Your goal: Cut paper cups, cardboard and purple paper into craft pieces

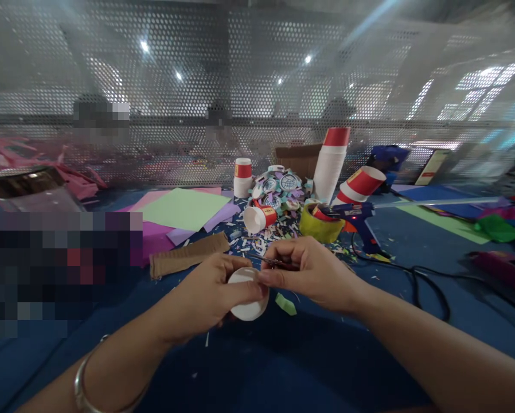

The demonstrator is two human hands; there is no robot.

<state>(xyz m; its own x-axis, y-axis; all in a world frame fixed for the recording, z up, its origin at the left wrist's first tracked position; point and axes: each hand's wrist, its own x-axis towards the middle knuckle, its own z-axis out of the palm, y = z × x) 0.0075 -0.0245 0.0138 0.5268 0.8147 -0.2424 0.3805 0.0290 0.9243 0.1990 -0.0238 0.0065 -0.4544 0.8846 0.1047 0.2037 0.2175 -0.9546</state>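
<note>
My left hand (pixel 214 289) grips a round white paper cup base (pixel 246 304), its thumb lying across the pale face. The fingers under the disc are mostly hidden. Close against the disc's upper right edge, my right hand (pixel 304 272) is closed around small dark scissors (pixel 279 263), whose thin blades point left; the handles are largely covered by the fingers. The right thumb and fingertip come up to the rim beside the left thumb. A green paper scrap (pixel 286 304) lies on the table just right of the disc.
Beyond my hands lie a tipped paper cup (pixel 260 218), a pile of cut cup pieces (pixel 283 186) and stacked cups (pixel 328 166). A blue glue gun (pixel 361 221) with a trailing cord (pixel 429 272) stands right, near yellow tape (pixel 320 225). Coloured sheets (pixel 188 207) and brown cardboard (pixel 191 255) are left.
</note>
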